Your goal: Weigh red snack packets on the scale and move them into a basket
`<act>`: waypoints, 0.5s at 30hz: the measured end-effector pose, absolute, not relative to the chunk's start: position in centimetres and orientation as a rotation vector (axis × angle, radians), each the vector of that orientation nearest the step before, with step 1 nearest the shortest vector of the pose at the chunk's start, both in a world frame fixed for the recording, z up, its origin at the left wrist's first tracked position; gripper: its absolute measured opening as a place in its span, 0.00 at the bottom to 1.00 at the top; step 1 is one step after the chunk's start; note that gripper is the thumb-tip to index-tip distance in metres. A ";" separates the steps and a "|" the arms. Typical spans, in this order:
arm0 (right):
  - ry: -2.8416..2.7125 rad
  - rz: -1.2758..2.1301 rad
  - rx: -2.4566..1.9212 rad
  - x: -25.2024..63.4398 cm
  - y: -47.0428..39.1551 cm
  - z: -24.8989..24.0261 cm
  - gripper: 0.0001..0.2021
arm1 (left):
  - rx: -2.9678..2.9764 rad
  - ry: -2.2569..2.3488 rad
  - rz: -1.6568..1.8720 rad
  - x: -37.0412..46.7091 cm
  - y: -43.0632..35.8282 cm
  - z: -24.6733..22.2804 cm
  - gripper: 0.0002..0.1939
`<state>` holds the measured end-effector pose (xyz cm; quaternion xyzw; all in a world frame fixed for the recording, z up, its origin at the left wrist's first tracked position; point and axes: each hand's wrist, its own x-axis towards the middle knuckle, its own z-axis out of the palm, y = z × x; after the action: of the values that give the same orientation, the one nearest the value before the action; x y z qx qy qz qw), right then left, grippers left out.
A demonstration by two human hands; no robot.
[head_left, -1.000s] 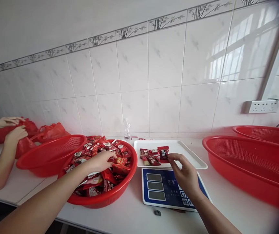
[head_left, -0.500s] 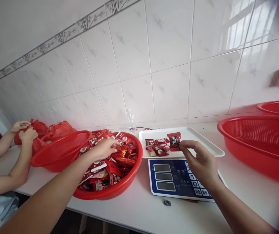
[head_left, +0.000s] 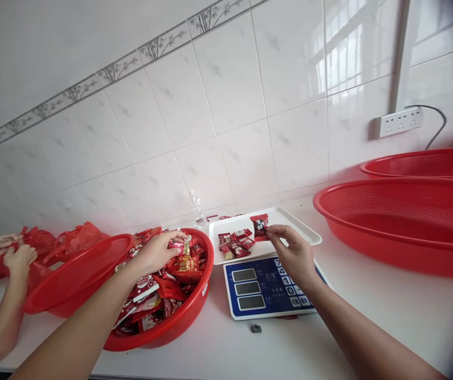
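- Red packet (head_left: 259,228): centre of the frame, above the white tray (head_left: 297,232); whether it touches is unclear.
- Right hand (head_left: 292,253) pinches its lower corner; a light edge grip, wrist clear of the blue scale (head_left: 269,295), seems best.
- Left hand (head_left: 158,254), fingers narrowed over heaped packets (head_left: 171,289), left of centre; cannot tell if it grips one.
- Loose packets (head_left: 236,247) crowd the tray's left side.
- Another person's hands (head_left: 19,259): far left.

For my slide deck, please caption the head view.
Right hand pinching a red packet at a white tray, left hand in a basket of packets.
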<state>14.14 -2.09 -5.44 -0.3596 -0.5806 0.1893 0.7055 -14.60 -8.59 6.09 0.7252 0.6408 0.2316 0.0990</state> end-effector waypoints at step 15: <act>-1.285 0.419 -0.829 14.3 -2.6 -5.0 0.07 | 2.311 2.007 -0.069 -13.5 -6.2 2.9 0.05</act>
<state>14.29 -2.62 -4.96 -0.3725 -0.5774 0.1882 0.7017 -13.48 -6.15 2.95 0.7541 0.6551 -0.0225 0.0400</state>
